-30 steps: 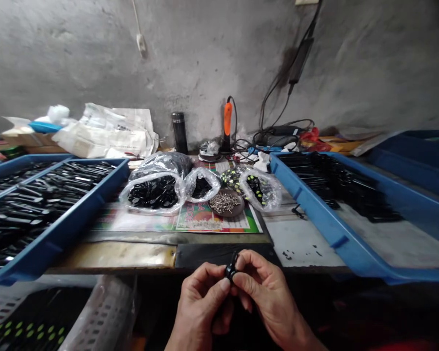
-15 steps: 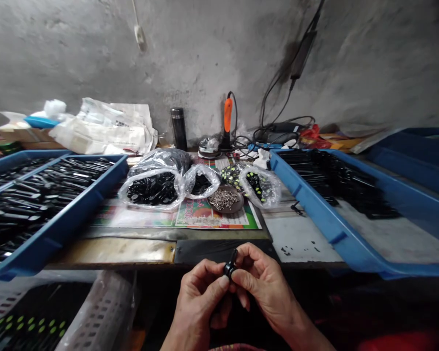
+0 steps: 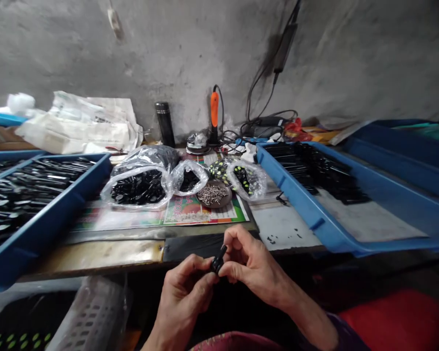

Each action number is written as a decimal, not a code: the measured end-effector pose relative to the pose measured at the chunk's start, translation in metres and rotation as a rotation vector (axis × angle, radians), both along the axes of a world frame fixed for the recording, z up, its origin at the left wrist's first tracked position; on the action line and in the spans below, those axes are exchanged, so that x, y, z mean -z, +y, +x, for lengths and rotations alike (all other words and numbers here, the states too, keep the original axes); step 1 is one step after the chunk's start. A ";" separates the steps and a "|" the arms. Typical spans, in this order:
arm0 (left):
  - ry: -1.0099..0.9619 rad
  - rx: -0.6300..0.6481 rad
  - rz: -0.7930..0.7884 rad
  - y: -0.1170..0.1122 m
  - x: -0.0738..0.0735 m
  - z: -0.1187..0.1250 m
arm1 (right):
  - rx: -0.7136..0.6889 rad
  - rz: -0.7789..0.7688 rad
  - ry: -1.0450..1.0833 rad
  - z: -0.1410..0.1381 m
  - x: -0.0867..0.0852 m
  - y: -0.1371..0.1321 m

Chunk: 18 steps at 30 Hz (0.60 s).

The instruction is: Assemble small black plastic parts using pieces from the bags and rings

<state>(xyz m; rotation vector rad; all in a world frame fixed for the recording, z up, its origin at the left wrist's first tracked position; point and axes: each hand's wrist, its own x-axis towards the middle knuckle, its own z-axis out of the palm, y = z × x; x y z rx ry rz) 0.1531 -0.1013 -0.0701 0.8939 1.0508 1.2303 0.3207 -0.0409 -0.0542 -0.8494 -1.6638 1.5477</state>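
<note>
In front of the table edge, a small black plastic part [image 3: 217, 263] with a round body and a short stem pointing up is held between both hands. My left hand [image 3: 188, 287] pinches its round body between thumb and forefinger. My right hand [image 3: 249, 263] is closed at its other side, thumb against the body and bent forefinger near the stem. On the table beyond lie a dish of small metal pins or screws [image 3: 214, 194], a clear bag of black round-ended parts [image 3: 141, 187], a smaller bag of black pieces [image 3: 189, 180] and a bag of black-and-green pieces [image 3: 243, 179].
A blue tray [image 3: 58, 209] full of long black parts stands at the left, another blue tray [image 3: 322, 222] with black parts at the right. Behind are a black flask [image 3: 164, 124] and an orange-handled tool [image 3: 214, 109]. A white basket [image 3: 91, 312] sits low left.
The view has swung slightly to the right, so the scene sits further left. Both hands still hold the black part; its stem leans more to the right, and my right fingers have shifted around it.
</note>
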 end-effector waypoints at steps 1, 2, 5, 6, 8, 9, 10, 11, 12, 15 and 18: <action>0.038 0.001 0.016 0.000 0.001 0.000 | 0.004 0.064 -0.046 0.002 0.000 0.001; 0.075 0.000 0.036 0.001 0.002 -0.001 | 0.009 0.133 -0.095 0.003 0.000 0.003; 0.231 -0.034 0.153 0.002 0.005 -0.002 | 0.017 0.325 -0.241 0.008 -0.001 0.008; 0.302 -0.057 0.206 0.003 0.006 -0.002 | 0.022 0.380 -0.272 0.009 -0.002 0.009; 0.442 -0.095 0.291 0.004 0.005 -0.003 | 0.038 0.476 -0.301 0.011 -0.002 0.012; 0.490 -0.108 0.312 0.004 0.003 -0.003 | 0.047 0.513 -0.303 0.012 -0.002 0.013; 0.507 -0.115 0.312 0.004 0.002 -0.003 | 0.056 0.536 -0.297 0.012 -0.001 0.014; 0.490 -0.115 0.294 0.004 0.000 -0.003 | 0.061 0.537 -0.289 0.012 0.000 0.015; 0.447 -0.112 0.264 0.003 -0.001 -0.002 | 0.067 0.519 -0.275 0.011 0.001 0.015; 0.267 -0.082 0.136 0.002 -0.001 0.001 | 0.058 0.348 -0.176 0.007 0.006 0.014; 0.150 -0.092 0.039 0.002 0.004 0.003 | 0.029 0.082 0.025 0.001 0.012 0.011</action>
